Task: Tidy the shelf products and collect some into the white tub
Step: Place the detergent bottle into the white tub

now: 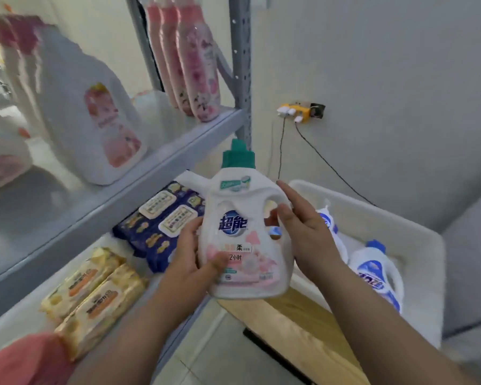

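Right now I hold the green-capped detergent bottle (245, 234) upright between both grips: the left grip (189, 262) clasps its lower label, the right grip (303, 232) wraps the handle side. The white tub (372, 213) lies just beyond the right grip (blue-capped bottles (378, 276) already inside). I judge this the collecting step; next, swing right and lower into free space.

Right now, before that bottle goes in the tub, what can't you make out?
All in the head view:
- White tub: its near inside is hidden behind the right hand and the detergent bottle, which the left hand also grips, so I cannot count what is in it.
- Big jug on the upper shelf: label blurred.
- Red thing, bottom left: cut off by the edge.
- Detergent bottle's small print: too small.
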Demonstrator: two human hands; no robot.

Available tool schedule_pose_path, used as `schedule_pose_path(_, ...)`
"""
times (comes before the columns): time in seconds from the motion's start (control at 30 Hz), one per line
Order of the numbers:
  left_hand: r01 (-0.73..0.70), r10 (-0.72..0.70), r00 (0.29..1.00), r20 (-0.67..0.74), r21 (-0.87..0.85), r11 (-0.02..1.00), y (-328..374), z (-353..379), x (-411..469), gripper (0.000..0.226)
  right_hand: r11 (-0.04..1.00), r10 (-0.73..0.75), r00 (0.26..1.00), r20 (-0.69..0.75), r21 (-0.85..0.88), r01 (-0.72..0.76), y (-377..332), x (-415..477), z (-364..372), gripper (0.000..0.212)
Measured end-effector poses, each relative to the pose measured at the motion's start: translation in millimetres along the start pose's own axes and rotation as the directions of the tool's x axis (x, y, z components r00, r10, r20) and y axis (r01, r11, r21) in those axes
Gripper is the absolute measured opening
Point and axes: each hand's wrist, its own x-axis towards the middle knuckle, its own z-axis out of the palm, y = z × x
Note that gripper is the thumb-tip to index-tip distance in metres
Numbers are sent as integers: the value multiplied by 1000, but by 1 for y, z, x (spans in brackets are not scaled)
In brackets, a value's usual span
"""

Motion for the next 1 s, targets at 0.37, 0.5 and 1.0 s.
schedule_pose_path(0.37,228,-270,926,265,177,957,-66,195,56,54,906,394,915,-84,-129,-402,107,-32,-175,79)
schedule_pose_path(0.5,262,-333,905,264,269,927,-77,253,72,49,841,495,852,-174,-152,-519,143,-32,-214,105)
schedule_pose_path(1.0,-285,-259,791,554,708,647,-135,314,167,119,705,601,664,-444,-95,-702,226,54,-237,89)
